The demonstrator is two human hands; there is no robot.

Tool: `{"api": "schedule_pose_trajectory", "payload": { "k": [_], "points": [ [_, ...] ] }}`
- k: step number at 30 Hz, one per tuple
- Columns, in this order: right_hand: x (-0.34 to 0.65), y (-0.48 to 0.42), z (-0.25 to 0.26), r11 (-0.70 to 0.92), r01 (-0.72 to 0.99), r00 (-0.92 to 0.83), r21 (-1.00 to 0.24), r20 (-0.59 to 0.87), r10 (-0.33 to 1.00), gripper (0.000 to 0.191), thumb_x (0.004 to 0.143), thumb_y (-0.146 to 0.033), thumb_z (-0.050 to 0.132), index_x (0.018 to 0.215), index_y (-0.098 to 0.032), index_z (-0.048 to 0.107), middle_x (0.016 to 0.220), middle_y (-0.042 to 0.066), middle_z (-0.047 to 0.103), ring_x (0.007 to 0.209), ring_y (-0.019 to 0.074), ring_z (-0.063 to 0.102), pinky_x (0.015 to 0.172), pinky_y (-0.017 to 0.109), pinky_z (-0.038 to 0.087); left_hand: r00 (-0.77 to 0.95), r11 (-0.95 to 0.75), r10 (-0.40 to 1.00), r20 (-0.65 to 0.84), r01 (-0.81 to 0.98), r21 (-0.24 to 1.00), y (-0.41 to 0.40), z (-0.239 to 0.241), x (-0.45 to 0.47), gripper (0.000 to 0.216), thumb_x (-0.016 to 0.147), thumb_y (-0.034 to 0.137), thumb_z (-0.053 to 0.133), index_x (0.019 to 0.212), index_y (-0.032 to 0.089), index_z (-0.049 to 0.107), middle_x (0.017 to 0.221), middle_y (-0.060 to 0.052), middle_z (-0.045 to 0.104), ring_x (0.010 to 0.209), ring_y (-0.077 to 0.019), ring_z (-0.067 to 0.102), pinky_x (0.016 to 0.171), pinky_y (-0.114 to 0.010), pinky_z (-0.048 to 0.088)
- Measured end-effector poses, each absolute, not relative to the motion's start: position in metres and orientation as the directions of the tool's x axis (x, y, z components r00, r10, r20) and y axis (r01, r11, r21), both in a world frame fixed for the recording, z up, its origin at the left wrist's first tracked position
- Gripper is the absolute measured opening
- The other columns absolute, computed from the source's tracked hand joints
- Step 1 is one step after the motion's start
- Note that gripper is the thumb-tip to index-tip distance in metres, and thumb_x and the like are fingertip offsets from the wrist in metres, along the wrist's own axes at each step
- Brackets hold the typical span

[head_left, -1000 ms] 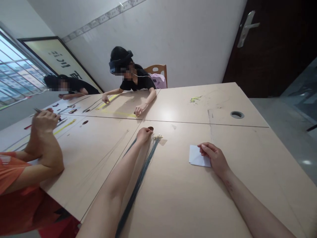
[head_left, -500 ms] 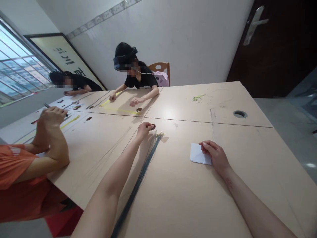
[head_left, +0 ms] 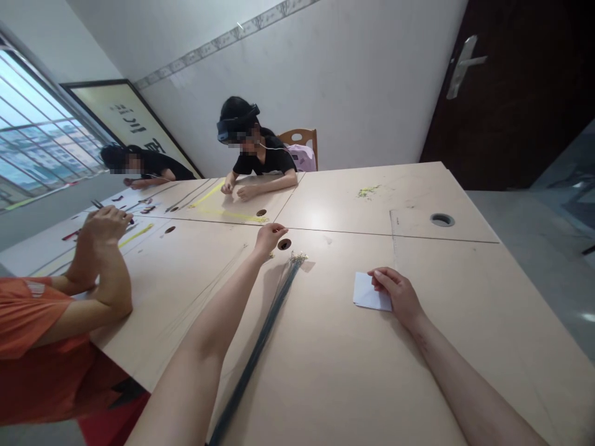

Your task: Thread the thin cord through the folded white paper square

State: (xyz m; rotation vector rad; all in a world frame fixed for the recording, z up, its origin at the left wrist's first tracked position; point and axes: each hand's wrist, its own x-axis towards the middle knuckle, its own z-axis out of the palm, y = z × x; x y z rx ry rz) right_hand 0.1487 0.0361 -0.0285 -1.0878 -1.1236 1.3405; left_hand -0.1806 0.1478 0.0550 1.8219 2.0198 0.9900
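My left hand is raised over the table with thumb and forefinger pinched together. Anything between those fingertips is too small to make out. Just beside it is a round hole in the tabletop. A long bundle of thin dark blue-grey strands, like wires or cords, runs from the near edge to a cluster of small gold-coloured ends close by. My right hand rests with curled, closed fingers at the right side of a small stack of white paper; whatever its fingertips hold is hidden.
A person in an orange shirt works at my left. Across the table sits a person in black with yellow strands; another leans farther left. Small yellow-green scraps, a clear ruler and a grey-rimmed hole are at the right.
My left hand has shifted slightly left and up, uncovering more of the table hole. The right hand stays by the paper. The person opposite has drawn their hands together.
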Motion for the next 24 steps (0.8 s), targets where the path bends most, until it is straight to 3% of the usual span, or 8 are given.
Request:
{"api": "schedule_pose_trajectory", "payload": {
  "k": [10, 16, 19, 24],
  "points": [
    [0.147, 0.036, -0.027, -0.025, -0.159, -0.079, -0.987, -0.012, 0.997, 0.026, 0.077, -0.043, 0.055, 0.080, -0.019, 0.064, 0.067, 0.000, 0.054, 0.064, 0.0129, 0.047, 0.061, 0.025, 0.036, -0.237, -0.135, 0.893, 0.382, 0.669, 0.731, 0.185, 0.121, -0.152, 0.023, 0.063, 0.037, 0.067, 0.070, 0.014, 0.066, 0.062, -0.003, 0.062, 0.059, -0.0134, 0.053, 0.055, -0.024, 0.038],
    [0.145, 0.035, -0.026, -0.040, -0.148, -0.090, -0.988, -0.027, 0.996, 0.026, 0.077, -0.043, 0.054, 0.079, -0.018, 0.064, 0.068, -0.001, 0.053, 0.065, 0.0125, 0.047, 0.062, 0.024, 0.037, -0.276, -0.291, 0.839, 0.468, 0.500, 0.816, 0.208, 0.191, -0.119, 0.022, 0.075, 0.034, 0.058, 0.083, 0.014, 0.061, 0.078, -0.005, 0.065, 0.062, -0.0097, 0.060, 0.050, -0.018, 0.040],
    [0.145, 0.034, -0.025, -0.038, -0.142, -0.086, -0.989, -0.026, 0.996, 0.026, 0.077, -0.043, 0.055, 0.078, -0.018, 0.064, 0.068, 0.000, 0.054, 0.065, 0.0124, 0.048, 0.062, 0.024, 0.037, -0.272, -0.425, 0.836, 0.476, 0.225, 0.877, 0.209, 0.227, -0.094, 0.017, 0.075, 0.030, 0.060, 0.079, 0.014, 0.058, 0.079, -0.005, 0.064, 0.064, -0.0091, 0.062, 0.045, -0.015, 0.038],
    [0.147, 0.034, -0.029, -0.066, -0.164, -0.075, -0.984, -0.055, 0.996, 0.028, 0.076, -0.044, 0.057, 0.080, -0.018, 0.065, 0.069, 0.001, 0.055, 0.066, 0.0126, 0.049, 0.063, 0.024, 0.039, -0.111, -0.548, 0.837, 0.536, -0.141, 0.825, 0.168, 0.279, -0.041, 0.018, 0.081, 0.026, 0.055, 0.094, 0.014, 0.056, 0.089, -0.003, 0.064, 0.073, -0.0075, 0.063, 0.051, -0.011, 0.039]
  ]
}}
